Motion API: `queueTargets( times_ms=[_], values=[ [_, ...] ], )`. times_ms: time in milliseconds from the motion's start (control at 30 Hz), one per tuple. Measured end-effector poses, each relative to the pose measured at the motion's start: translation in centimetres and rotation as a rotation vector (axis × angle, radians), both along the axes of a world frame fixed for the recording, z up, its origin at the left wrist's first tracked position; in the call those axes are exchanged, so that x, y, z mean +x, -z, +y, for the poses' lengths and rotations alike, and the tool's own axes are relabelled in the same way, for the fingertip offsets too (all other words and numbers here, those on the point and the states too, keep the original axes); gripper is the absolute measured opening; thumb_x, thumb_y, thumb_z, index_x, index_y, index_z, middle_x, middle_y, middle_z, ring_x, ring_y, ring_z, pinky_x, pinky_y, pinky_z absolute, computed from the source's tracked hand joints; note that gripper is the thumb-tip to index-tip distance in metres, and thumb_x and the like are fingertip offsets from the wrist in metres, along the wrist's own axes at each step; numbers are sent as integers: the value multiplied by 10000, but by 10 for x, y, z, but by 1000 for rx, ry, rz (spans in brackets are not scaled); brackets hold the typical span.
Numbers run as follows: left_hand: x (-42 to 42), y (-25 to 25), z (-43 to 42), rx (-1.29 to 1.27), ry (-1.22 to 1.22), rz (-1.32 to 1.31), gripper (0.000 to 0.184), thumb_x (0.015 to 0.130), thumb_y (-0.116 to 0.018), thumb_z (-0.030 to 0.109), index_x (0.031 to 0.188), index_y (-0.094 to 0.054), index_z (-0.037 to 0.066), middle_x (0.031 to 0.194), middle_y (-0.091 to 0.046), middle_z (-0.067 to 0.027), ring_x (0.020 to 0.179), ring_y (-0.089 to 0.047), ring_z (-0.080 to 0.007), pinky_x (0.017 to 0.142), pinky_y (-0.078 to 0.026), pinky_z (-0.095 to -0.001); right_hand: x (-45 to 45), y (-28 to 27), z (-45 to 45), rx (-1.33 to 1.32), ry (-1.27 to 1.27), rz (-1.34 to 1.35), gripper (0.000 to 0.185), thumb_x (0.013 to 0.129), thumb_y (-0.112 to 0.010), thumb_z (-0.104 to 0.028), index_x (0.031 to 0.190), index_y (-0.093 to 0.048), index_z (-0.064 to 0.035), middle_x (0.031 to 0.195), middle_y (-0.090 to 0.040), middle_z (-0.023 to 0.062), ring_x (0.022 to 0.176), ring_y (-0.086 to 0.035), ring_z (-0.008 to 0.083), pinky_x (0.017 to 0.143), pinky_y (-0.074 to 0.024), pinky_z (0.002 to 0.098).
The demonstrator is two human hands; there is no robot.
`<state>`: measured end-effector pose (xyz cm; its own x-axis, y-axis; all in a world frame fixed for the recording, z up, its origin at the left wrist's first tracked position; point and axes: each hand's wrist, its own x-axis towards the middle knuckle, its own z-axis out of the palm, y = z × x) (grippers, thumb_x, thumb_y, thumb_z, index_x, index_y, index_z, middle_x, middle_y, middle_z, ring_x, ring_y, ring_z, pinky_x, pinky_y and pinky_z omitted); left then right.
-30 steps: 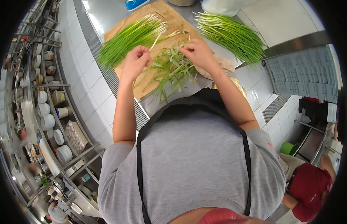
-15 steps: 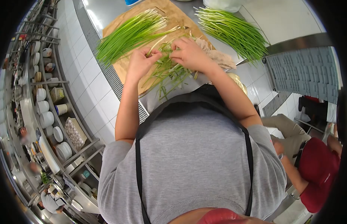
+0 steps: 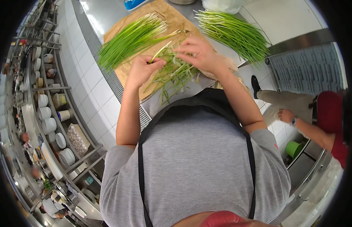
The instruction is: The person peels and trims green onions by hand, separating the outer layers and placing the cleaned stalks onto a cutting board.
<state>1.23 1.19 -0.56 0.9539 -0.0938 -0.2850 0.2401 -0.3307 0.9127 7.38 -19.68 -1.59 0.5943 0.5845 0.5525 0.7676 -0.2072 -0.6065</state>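
Observation:
My left hand (image 3: 143, 69) is closed in a pinch on a thin spring onion (image 3: 159, 52), its pale end pointing up and to the right. My right hand (image 3: 195, 54) hovers over a heap of loose trimmings (image 3: 176, 75), fingers apart and slightly blurred, with nothing visible in them. Beyond my left hand, a thick bunch of green spring onions (image 3: 130, 39) lies on brown paper (image 3: 117, 28). A second bunch of spring onions (image 3: 232, 36) rests on the metal table to the right. A beige cloth (image 3: 229, 63) is partly hidden behind my right forearm.
At the table's far side are a blue object (image 3: 134, 3) and a whitish plastic bag (image 3: 223, 5). Shelves of bowls and an egg tray (image 3: 78, 139) stand left across the tiled floor. A co-worker in a red shirt (image 3: 329, 117) is at the right, near a green container (image 3: 294, 149).
My right hand has lifted a little off the trimmings and its fingers have spread. My left hand keeps its pinch on the spring onion. The co-worker has shifted, now showing a shoe.

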Motion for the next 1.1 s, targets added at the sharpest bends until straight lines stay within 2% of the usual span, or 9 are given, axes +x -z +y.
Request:
queueTargets(
  times_ms=[167,267,467,567,633,767,867,967,1100],
  values=[
    [-1,-5,-5,-11,24,-10,169,718,-643,115,820,-648,-20,708,-618,-36,634,-520,-59,587,-408,-198,-16,-9,16,-92,6,-241,139,658,-635,-172,794,-640,-141,916,-509,18,897,-472,215,764,-372,356],
    [-1,-7,-2,9,82,-12,167,714,-644,111,814,-649,-22,694,-617,-36,634,-521,-59,588,-408,-198,-10,-5,13,-164,-24,-282,113,663,-633,-192,767,-632,-147,917,-506,14,930,-453,213,787,-342,373],
    [-5,-8,5,43,78,-15,166,710,-647,121,806,-651,-14,676,-612,-37,621,-524,-69,596,-409,-209,1,-10,-4,-234,65,-291,92,674,-629,-193,756,-627,-151,907,-509,-8,880,-471,195,763,-331,352],
    [-5,-8,12,24,23,-25,171,712,-649,140,799,-653,-7,665,-606,-30,608,-513,-69,586,-402,-211,5,-23,-13,-212,192,-298,49,701,-620,-129,747,-637,-122,802,-525,15,796,-499,184,701,-369,314],
    [-4,-8,15,33,-17,-47,176,712,-653,156,790,-656,-2,659,-602,-20,598,-499,-58,562,-396,-209,8,-31,-16,-54,167,-249,37,705,-617,-97,738,-633,-104,742,-521,22,712,-503,182,628,-380,291],
    [-3,-17,15,15,-66,-60,194,724,-650,183,795,-654,2,667,-596,-20,654,-507,-73,656,-380,-209,-3,-51,-15,233,165,27,24,709,-610,-44,716,-622,-64,672,-508,43,592,-486,172,514,-373,257],
    [0,-15,18,12,-86,-88,197,724,-651,190,780,-653,1,662,-596,-19,639,-502,-74,637,-375,-210,-2,-13,-15,45,79,144,31,715,-596,-62,739,-613,-50,692,-534,81,614,-510,204,550,-403,288],
    [0,-20,17,34,-108,-103,185,732,-639,175,760,-649,-8,647,-594,-26,602,-487,-71,565,-370,-209,-17,35,6,-308,150,-138,77,717,-575,-75,783,-604,-48,713,-547,106,645,-534,248,588,-430,328],
    [1,-16,24,-6,-137,-79,204,765,-599,198,752,-645,0,673,-592,-22,644,-483,-64,573,-365,-207,-27,16,8,-329,100,113,130,714,-552,-86,830,-601,-55,739,-547,113,685,-544,281,629,-441,367]
  ],
)
